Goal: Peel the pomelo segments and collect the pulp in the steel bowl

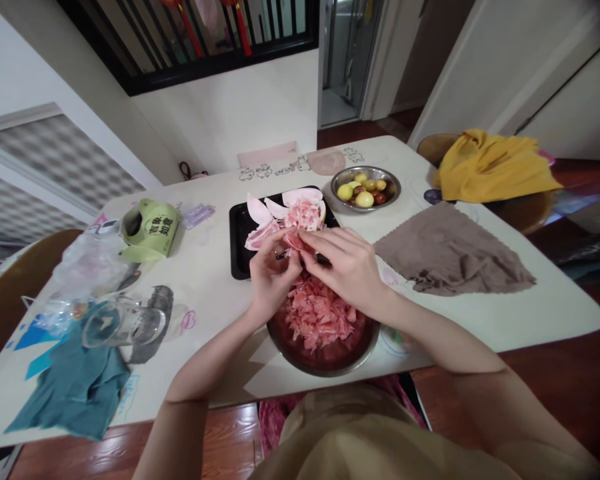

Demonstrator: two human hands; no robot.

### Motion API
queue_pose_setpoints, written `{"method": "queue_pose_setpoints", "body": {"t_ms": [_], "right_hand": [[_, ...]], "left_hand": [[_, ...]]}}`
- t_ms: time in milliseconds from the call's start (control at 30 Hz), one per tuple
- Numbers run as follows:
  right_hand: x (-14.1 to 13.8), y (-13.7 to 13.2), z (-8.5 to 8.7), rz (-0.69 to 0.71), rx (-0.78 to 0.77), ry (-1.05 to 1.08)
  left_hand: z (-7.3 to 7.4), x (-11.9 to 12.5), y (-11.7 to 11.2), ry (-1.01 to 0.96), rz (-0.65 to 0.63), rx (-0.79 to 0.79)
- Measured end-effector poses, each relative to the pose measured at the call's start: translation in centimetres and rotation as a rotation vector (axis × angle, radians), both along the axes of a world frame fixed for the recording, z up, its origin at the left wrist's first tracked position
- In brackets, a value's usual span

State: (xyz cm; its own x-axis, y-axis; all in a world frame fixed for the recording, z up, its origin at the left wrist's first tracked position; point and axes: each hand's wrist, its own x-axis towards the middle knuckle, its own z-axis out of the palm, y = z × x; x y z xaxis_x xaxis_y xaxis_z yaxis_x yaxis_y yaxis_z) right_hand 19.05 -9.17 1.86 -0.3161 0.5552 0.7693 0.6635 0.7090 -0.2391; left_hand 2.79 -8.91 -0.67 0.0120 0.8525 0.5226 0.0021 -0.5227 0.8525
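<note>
A steel bowl (pixel 280 341) at the table's front edge holds a heap of pink peeled fruit pulp (pixel 320 317). Above its far rim my left hand (pixel 270 275) and my right hand (pixel 347 263) meet, both with fingers curled round one pink-red piece of fruit (pixel 296 240). Just beyond the hands lies a black tray (pixel 240 243) that carries pink peel pieces (pixel 260 212) and more pulp (pixel 304 213).
A steel bowl of small yellow and red fruits (pixel 365 188) stands behind the tray. A brown cloth (pixel 447 253) lies at the right, a yellow cloth (pixel 490 167) on a chair. At the left sit a green tissue pack (pixel 150 230), plastic bags (pixel 87 267), a glass jug (pixel 125 323) and a teal cloth (pixel 75 383).
</note>
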Motion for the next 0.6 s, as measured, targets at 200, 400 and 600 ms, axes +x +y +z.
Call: {"method": "queue_pose_setpoints", "body": {"t_ms": [200, 400, 600], "right_hand": [[-0.3, -0.2, -0.8, -0.031, 0.032, 0.042], [-0.1, 0.2, -0.5, -0.079, -0.113, 0.139], [0.2, 0.8, -0.5, -0.081, -0.209, 0.141]], "left_hand": [[0.0, 0.0, 0.0, 0.014, -0.013, 0.017], [-0.4, 0.1, 0.2, 0.021, -0.013, -0.005], [-0.5, 0.1, 0.6, -0.034, -0.092, -0.056]]}}
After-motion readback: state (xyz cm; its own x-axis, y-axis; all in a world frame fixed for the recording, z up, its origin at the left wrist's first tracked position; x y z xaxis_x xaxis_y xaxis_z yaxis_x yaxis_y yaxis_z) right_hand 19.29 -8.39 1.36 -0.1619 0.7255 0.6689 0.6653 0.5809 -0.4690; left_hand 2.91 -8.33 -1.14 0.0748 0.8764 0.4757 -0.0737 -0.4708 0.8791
